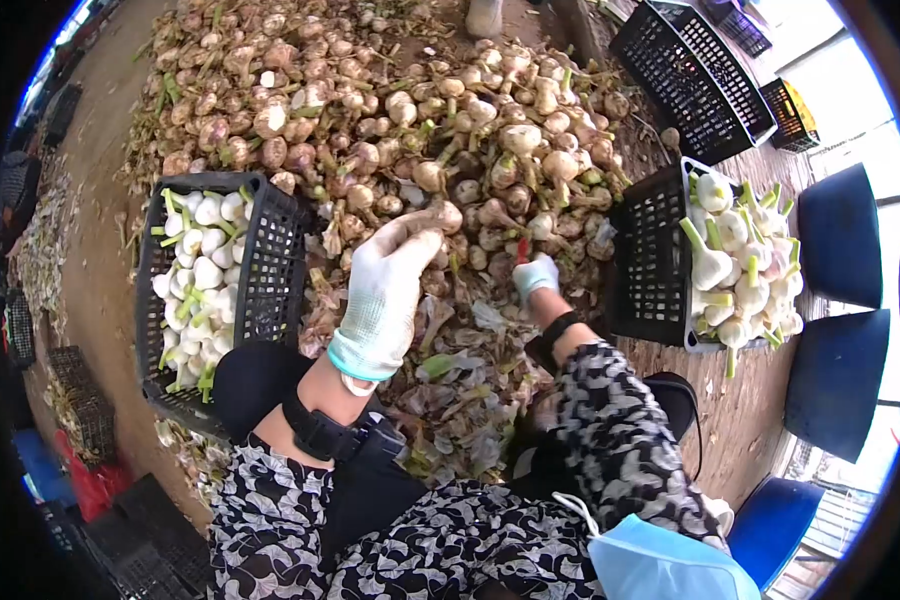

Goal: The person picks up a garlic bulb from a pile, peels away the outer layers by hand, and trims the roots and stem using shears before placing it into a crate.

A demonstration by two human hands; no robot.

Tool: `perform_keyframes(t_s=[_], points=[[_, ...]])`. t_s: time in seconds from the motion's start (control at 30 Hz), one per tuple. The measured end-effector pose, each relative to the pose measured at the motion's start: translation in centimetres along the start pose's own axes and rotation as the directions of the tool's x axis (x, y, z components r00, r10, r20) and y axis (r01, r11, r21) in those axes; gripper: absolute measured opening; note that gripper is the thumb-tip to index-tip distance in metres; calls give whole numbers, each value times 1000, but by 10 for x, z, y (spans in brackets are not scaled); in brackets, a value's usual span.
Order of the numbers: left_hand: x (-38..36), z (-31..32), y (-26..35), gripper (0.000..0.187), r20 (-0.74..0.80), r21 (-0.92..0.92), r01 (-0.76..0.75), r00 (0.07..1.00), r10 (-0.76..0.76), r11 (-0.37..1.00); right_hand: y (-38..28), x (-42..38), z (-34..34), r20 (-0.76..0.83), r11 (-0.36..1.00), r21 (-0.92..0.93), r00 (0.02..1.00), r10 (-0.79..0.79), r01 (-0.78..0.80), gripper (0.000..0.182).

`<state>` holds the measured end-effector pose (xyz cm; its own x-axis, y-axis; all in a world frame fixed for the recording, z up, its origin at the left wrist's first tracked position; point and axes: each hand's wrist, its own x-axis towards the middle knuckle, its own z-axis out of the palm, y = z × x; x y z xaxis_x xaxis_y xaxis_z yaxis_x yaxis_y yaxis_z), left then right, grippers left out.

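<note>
My left hand (pixel 382 300), in a white glove with a teal cuff, reaches over the near edge of a large garlic heap (pixel 370 130). Its thumb and fingers are closed on a garlic bulb (pixel 449 217) with brownish skin. To the right, my right hand (pixel 537 278), also gloved, is curled around a small tool with a red part (pixel 522 250); its working end is too small to make out. Loose peeled skins and leaves (pixel 460 390) lie beneath and between both hands.
Black crates stand on either side, the left crate (pixel 280 270) and the right crate (pixel 650 260), both full of clean white garlic with trimmed stems. An empty black crate (pixel 690 80) sits at the back right. Blue tubs (pixel 838 380) line the right side. A light-blue mask (pixel 670 560) hangs low in front.
</note>
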<state>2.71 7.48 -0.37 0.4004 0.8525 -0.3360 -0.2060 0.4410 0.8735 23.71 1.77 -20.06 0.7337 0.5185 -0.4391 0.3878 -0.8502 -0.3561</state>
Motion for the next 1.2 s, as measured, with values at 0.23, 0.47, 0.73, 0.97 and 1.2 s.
perform_keyframes(t_s=[0.23,0.47,0.73,0.97,1.2], points=[[-9,-14,-4,31,121,222,7,992,-34,975,-22,-95,-150,189,707,607,799,-571,363,34],[-32,5,-6,59,485,-136,213,866,-123,968,-20,-159,-164,70,28,997,807,-586,-67,42],[-45,22,-9,72,514,482,-764,643,568,429,-33,-176,-131,-122,374,869,873,-472,323,36],[-48,36,-7,76,553,489,-802,589,589,342,-31,-165,-149,-30,380,896,885,-465,229,37],[-43,32,-12,78,602,427,-844,533,594,325,-12,-161,-161,-51,196,949,732,-679,248,37]])
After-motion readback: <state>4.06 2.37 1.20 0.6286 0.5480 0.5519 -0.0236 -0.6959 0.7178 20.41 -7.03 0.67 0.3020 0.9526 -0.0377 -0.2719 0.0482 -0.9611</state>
